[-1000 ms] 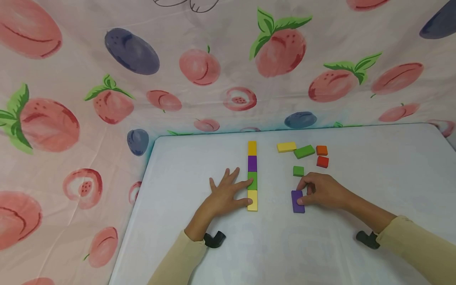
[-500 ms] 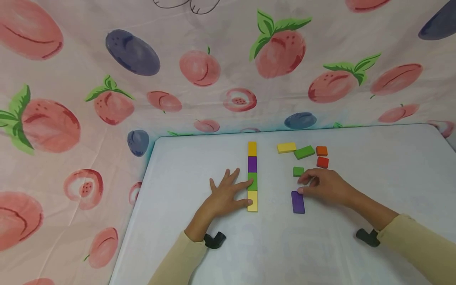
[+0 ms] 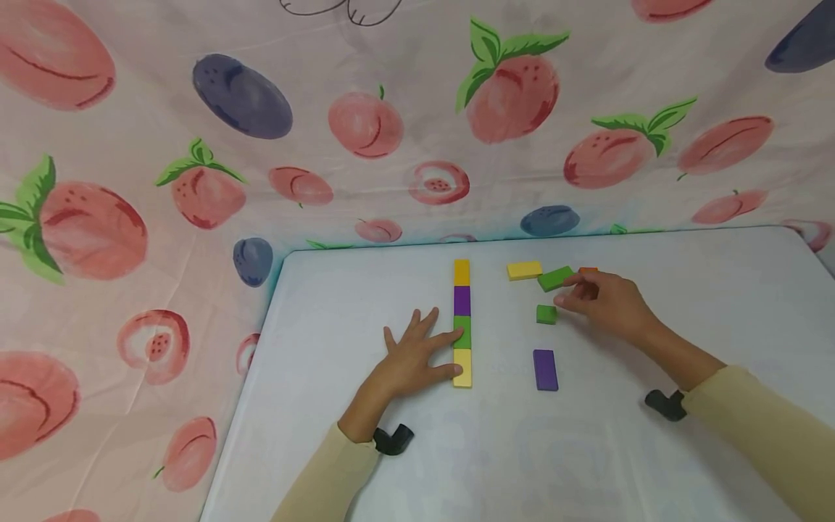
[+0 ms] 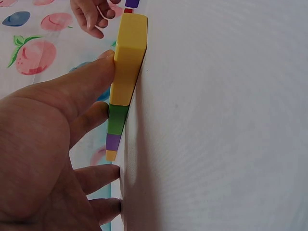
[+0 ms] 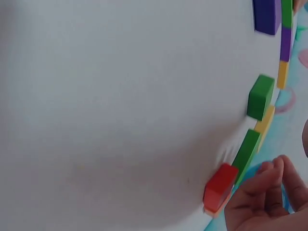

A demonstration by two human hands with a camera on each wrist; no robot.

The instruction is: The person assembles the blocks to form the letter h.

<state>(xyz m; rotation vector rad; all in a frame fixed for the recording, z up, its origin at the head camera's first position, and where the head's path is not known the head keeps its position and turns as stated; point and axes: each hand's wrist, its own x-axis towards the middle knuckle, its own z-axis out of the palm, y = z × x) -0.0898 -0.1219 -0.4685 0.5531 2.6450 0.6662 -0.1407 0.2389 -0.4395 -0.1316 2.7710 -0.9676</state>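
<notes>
Right hand point(image 3: 607, 306) has shifted up from the loose purple block point(image 3: 545, 370) to near the small green block point(image 3: 546, 315), loosely curled, holding nothing. Left hand point(image 3: 416, 361) is spread wide, touching the four-block row point(image 3: 462, 301) on the table point(image 3: 509, 449); one careless sideways push could skew it, I'd guess.

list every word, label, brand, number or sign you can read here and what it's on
None: no readable text shows on the row of blocks, the loose blocks, the tabletop or the sleeves.
The cloth shows printed fruit and a cut-off black outline, no letters.
</notes>
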